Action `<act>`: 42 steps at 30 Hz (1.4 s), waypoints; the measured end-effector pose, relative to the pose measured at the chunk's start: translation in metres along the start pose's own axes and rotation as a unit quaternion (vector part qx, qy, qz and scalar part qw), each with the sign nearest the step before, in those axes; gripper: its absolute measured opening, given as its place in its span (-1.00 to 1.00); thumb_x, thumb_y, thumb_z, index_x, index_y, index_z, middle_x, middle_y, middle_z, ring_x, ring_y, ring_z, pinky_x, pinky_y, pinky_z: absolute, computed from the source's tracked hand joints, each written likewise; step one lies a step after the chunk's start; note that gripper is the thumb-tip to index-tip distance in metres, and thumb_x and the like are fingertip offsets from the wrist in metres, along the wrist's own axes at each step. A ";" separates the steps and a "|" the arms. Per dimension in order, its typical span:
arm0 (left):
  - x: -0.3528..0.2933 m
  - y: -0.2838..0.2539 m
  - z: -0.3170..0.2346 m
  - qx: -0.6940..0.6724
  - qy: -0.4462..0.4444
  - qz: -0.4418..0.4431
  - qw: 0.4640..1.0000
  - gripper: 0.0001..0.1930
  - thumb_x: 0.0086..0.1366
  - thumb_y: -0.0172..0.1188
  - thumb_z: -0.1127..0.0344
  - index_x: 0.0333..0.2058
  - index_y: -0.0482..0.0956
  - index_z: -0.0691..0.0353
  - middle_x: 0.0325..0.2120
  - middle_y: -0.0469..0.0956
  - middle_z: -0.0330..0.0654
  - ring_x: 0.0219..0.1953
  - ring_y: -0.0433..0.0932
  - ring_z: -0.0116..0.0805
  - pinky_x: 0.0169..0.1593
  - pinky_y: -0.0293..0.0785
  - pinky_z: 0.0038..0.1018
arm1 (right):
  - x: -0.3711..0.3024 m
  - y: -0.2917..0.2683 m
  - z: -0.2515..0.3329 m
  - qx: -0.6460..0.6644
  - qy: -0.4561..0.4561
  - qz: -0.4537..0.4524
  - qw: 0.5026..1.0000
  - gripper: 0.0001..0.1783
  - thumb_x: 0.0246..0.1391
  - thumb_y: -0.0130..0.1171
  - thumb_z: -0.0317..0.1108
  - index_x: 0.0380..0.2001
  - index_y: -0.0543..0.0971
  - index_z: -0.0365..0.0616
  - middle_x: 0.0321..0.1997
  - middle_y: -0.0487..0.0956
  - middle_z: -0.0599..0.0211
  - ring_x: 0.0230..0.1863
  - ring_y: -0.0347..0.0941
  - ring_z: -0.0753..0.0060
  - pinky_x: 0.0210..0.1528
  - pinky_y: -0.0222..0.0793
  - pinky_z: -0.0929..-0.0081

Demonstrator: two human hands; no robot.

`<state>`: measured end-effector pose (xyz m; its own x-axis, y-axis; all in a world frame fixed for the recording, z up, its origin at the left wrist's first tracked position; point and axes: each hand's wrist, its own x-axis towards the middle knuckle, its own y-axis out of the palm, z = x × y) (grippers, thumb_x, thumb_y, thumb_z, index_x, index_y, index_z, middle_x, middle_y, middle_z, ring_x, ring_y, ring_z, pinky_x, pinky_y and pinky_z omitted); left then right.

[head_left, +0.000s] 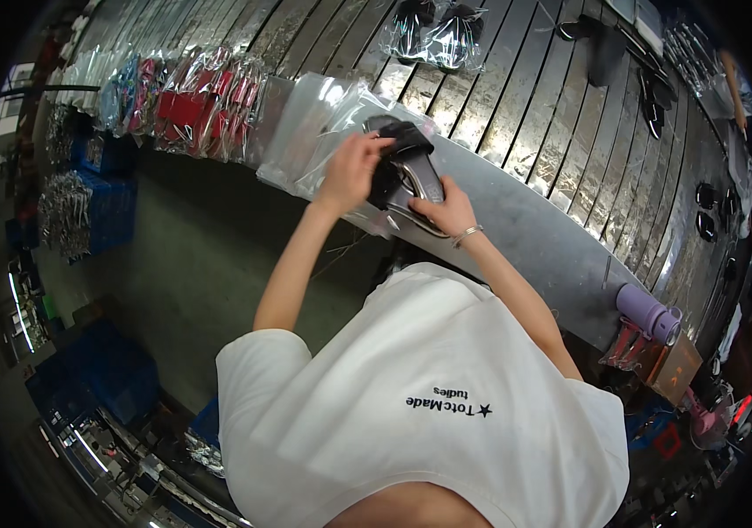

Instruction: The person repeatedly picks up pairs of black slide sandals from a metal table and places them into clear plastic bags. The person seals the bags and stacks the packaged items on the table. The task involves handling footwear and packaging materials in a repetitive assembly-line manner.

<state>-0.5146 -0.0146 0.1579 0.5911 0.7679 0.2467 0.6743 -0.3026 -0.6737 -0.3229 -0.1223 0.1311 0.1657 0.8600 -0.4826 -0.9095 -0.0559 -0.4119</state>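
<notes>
A black slide sandal (430, 182) with a wide dark strap is held over the near edge of the metal bench. My right hand (448, 208) grips it at the near end, thumb on top and fingers around the side. My left hand (352, 169) is at its far left side, fingers bent against the black strap (405, 138); part of the grip is hidden. A second dark piece seems to lie against it, but I cannot make out its shape. Beside my left hand, flat clear plastic bags (298, 132) are stacked on the bench.
Bagged red items (204, 107) stand in a row at the left. Beyond the bench runs a slatted conveyor (517, 97) carrying bagged dark footwear (452, 40) and loose black shoes (652, 104). A purple tumbler (645, 310) stands at the right end; blue crates (110, 211) are at left.
</notes>
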 end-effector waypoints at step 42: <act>-0.052 0.151 -0.057 -0.443 -0.463 0.070 0.765 -0.69 0.34 -0.13 0.32 -0.28 0.49 0.49 -0.41 0.58 -0.02 -0.44 0.60 -0.31 -0.37 0.58 -0.48 | -0.064 -0.022 -0.104 -0.281 -0.319 -0.047 0.904 -0.84 -0.10 0.21 -0.29 -0.48 0.50 -0.12 -0.35 0.46 0.27 -0.21 0.40 0.22 -0.12 0.21 0.30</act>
<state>-0.4183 -0.1319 0.0827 0.3942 0.6403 -0.6593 0.9110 -0.3669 0.1885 -0.2736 -0.2285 0.0911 -0.1842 0.9819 0.0442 -0.5352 -0.0624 -0.8424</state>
